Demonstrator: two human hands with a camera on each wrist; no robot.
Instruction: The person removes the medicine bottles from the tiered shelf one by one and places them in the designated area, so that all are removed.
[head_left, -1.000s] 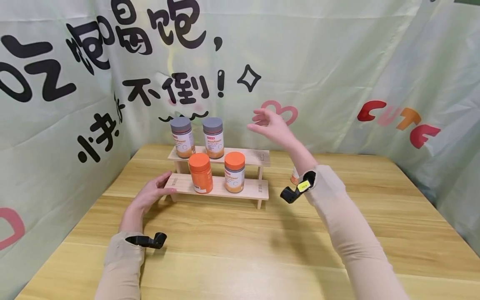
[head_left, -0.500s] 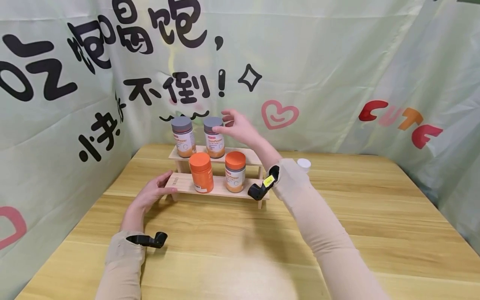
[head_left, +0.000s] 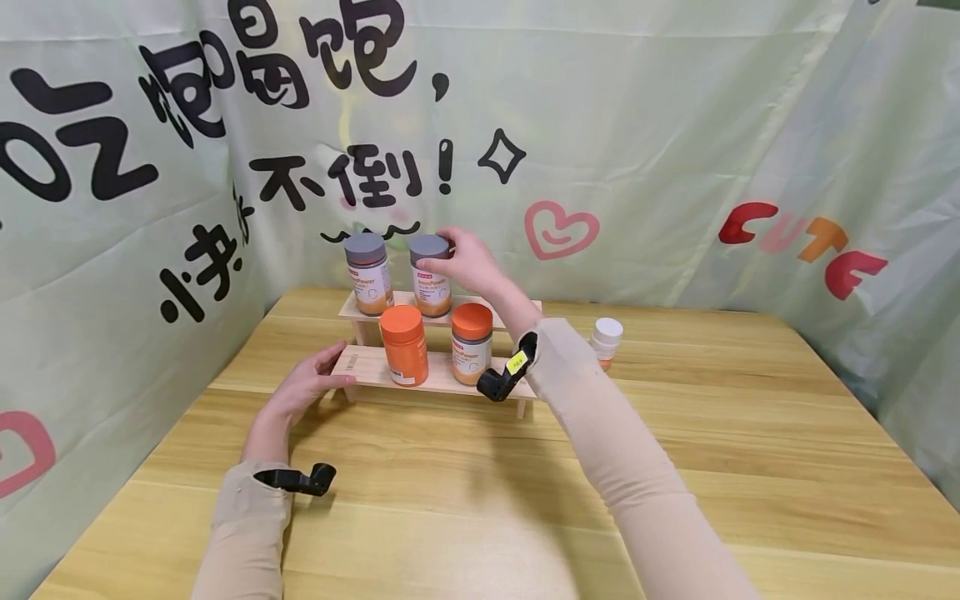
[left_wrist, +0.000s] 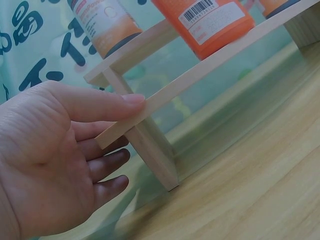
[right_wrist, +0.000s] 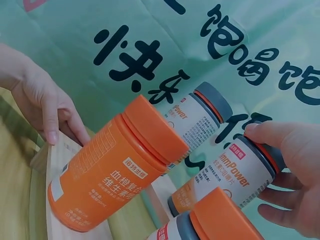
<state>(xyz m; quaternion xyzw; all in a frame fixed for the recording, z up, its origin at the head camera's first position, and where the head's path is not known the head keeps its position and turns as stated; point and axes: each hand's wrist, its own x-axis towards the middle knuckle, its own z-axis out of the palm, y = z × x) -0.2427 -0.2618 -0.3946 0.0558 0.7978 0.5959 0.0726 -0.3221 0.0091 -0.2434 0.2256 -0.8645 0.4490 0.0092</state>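
Note:
My left hand (head_left: 303, 385) grips the left end of the lower step of a two-tier wooden shelf (head_left: 352, 363); in the left wrist view the thumb (left_wrist: 131, 100) lies along the plank edge, fingers behind it. Up on the rear tier, my right hand (head_left: 471, 262) holds the right-hand grey-lidded supplement bottle (head_left: 432, 287) near its lid, thumb in front and fingers behind. That bottle stands upright. Beside it is a second grey-lidded bottle (head_left: 370, 283). An all-orange bottle (head_left: 406, 354) and an orange-lidded bottle (head_left: 471, 354) with a white label stand on the lower step.
To the right of the shelf, a small white-capped bottle (head_left: 606, 337) stands on the wooden table (head_left: 750, 433), partly hidden by the right sleeve. A printed cloth backdrop (head_left: 645, 150) hangs behind and along the sides.
My right hand has moved left from above the shelf's right end to the rear grey-lidded bottle and now holds it. The white-capped bottle has come into view. My left hand stays put.

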